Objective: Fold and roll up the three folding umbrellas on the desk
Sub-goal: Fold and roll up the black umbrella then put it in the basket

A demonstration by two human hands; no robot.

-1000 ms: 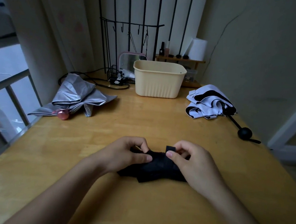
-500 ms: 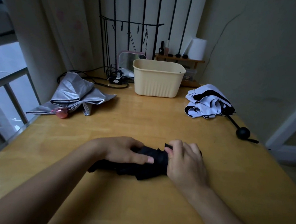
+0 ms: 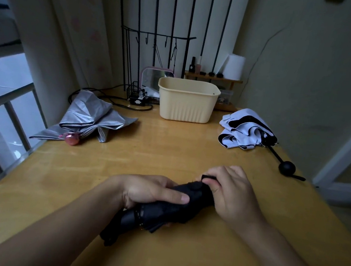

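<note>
Closest to us, the black umbrella (image 3: pixel 162 213) is at the front middle of the desk (image 3: pixel 168 151), rolled into a thick bundle, and its near end goes under our left forearm. Our left hand (image 3: pixel 149 191) wraps around the middle of it, with the fingers curled over the far side of the fabric and the thumb stretched flat along the top. Our right hand (image 3: pixel 233 194) is at the right end of the bundle. Its thumb and forefinger pinch the small black strap (image 3: pixel 207 177), and the other fingers are curled together beside it. Farther away, on the left side near the window, the silver umbrella (image 3: pixel 90 118) lies loose and spread, its pink handle (image 3: pixel 72 139) toward us. On the right side the white and black umbrella (image 3: pixel 243 128) lies crumpled, and its black ball handle (image 3: pixel 286 166) reaches to the desk edge. Between them, at the back, stands the cream basket (image 3: pixel 187 100), with a mirror (image 3: pixel 154 79) and a white paper roll (image 3: pixel 233 66) behind it
</note>
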